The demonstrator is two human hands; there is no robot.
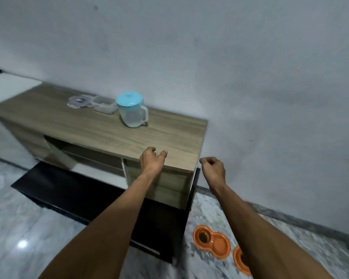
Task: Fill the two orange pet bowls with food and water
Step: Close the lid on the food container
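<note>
An orange double pet bowl point(212, 244) lies on the floor at the lower right, with dark food in its left cup. A second orange bowl point(239, 259) sits just right of it, partly hidden behind my right forearm. A clear water jug with a light blue lid point(131, 111) stands on the wooden cabinet top point(101, 129). Behind the jug are a clear food container point(105, 105) and its loose lid point(79, 101). My left hand point(152, 160) hovers over the cabinet's front edge, fingers loosely curled and holding nothing. My right hand point(213, 168) is a fist beside the cabinet's right end.
The cabinet stands against a grey-white wall point(230, 67). A dark low panel point(85, 194) lies in front of its base. The floor point(28, 228) is glossy marbled tile. A white surface point(6, 87) adjoins the cabinet at the left.
</note>
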